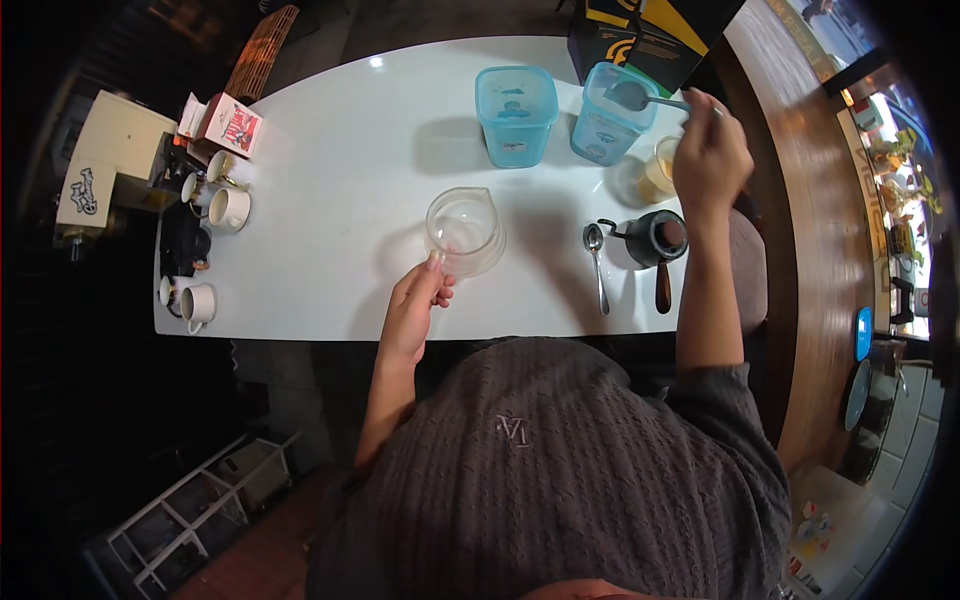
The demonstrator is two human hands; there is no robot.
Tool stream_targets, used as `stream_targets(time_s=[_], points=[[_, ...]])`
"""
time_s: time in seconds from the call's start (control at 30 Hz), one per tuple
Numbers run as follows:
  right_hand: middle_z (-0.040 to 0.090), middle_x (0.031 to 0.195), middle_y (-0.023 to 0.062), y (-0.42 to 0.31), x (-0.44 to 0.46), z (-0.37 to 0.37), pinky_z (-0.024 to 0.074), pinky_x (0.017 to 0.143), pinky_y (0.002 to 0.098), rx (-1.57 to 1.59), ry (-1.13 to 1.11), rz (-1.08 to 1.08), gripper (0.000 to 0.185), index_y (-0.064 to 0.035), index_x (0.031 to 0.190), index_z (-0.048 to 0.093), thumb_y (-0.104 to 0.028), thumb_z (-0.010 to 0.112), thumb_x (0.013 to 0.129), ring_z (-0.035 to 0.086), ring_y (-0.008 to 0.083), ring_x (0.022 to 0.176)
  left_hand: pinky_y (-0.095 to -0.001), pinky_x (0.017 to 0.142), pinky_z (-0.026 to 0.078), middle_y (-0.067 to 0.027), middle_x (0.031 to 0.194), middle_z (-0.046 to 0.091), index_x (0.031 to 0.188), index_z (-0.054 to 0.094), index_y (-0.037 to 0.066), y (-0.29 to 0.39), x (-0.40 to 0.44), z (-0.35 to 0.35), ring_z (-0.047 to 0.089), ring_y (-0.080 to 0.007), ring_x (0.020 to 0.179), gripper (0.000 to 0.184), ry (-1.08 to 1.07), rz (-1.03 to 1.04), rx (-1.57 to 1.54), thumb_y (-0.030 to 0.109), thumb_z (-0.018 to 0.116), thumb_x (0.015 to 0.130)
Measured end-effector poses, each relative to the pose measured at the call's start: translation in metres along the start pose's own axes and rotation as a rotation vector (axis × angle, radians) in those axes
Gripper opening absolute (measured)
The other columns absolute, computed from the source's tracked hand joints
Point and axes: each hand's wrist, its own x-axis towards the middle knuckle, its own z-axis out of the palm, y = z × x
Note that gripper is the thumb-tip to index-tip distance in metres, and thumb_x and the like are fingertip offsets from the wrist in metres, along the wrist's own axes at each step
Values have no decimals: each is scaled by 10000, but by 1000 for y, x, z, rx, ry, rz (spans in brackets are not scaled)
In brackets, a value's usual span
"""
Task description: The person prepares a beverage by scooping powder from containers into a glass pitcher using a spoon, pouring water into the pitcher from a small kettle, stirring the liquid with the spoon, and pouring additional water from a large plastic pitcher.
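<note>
My left hand (418, 300) is closed at the near side of a clear glass jug (465, 232) with a spout, which appears to stand on the white table. In my right hand (713, 155) is the handle of a large spoon (630, 97). Its bowl is at the mouth of the right-hand light blue plastic container (603, 140); whether it touches the contents, I cannot tell. A second blue container (517, 125) stands to the left. Below my right wrist are a dark moka-like pot (655, 240) with a wooden handle and a small metal spoon (597, 268).
A glass with pale yellowish contents (658, 172) stands partly behind my right hand. Several white cups (230, 208) and a small box (233, 125) line the left end of the white table (330, 200). A black and yellow box (650, 40) is at the back, beside a wooden ledge (815, 250).
</note>
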Motion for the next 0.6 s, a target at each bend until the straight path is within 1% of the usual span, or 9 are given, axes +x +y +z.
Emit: stream_targets(time_s=[0.03, 0.1, 0.2, 0.27, 0.4, 0.47, 0.5, 0.57, 0.6], points=[[675, 767, 108, 12, 0, 15, 500, 630, 362, -56, -64, 41, 140, -53, 851, 695, -170, 623, 876, 636, 265, 691, -256, 710, 414, -52, 860, 588, 956, 608, 8, -2, -2, -2, 490, -100, 750, 400, 18, -7, -8, 390, 490, 970], [640, 696, 161, 24, -3, 40, 461, 615, 450, -73, -170, 2, 216, -32, 791, 668, -203, 580, 890, 602, 341, 657, -257, 710, 415, -55, 862, 592, 953, 607, 5, -5, -9, -6, 491, -98, 750, 399, 30, -17, -11, 384, 485, 972], [623, 674, 189, 37, -11, 58, 459, 622, 468, -49, -260, 16, 253, -14, 766, 648, -214, 561, 894, 596, 368, 651, -263, 710, 416, -57, 864, 592, 933, 603, 8, -11, -20, -13, 492, -97, 752, 391, 70, -8, -27, 376, 479, 975], [615, 664, 200, 38, -13, 62, 463, 626, 470, -78, -333, 76, 273, -2, 745, 632, -221, 560, 892, 598, 384, 644, -277, 721, 417, -80, 902, 604, 957, 585, 25, -17, -26, -22, 513, -113, 776, 370, 73, -4, -58, 373, 465, 983], [616, 663, 200, 41, -12, 63, 475, 631, 450, -41, -347, 159, 293, -2, 736, 628, -239, 562, 895, 609, 381, 646, -277, 722, 417, -81, 905, 606, 932, 581, 34, -24, -31, -30, 514, -113, 777, 356, 106, 4, -65, 369, 470, 981], [666, 702, 134, 41, -9, 58, 505, 638, 351, -128, -420, 268, 304, -29, 845, 692, -274, 534, 929, 659, 299, 666, -277, 723, 416, -79, 907, 607, 922, 578, 38, -25, -32, -33, 516, -112, 779, 347, 109, -8, -74, 363, 472, 980], [666, 702, 134, 43, -10, 57, 505, 638, 351, -130, -419, 268, 304, -29, 845, 692, -274, 534, 929, 659, 299, 666, -277, 723, 416, -79, 907, 607, 922, 578, 38, -24, -32, -32, 516, -112, 779, 347, 107, -9, -75, 363, 472, 980], [672, 685, 110, 45, -8, 54, 504, 644, 323, -89, -350, 356, 318, -27, 852, 697, -291, 536, 927, 670, 243, 661, -275, 722, 416, -76, 905, 608, 926, 580, 39, -19, -30, -32, 517, -111, 781, 345, 112, -10, -66, 363, 474, 979], [672, 685, 110, 44, -7, 52, 504, 644, 323, -90, -346, 354, 318, -27, 852, 697, -291, 536, 927, 670, 243, 661, -275, 722, 416, -76, 905, 608, 926, 580, 39, -17, -29, -31, 517, -111, 781, 345, 109, -7, -66, 363, 474, 979]])
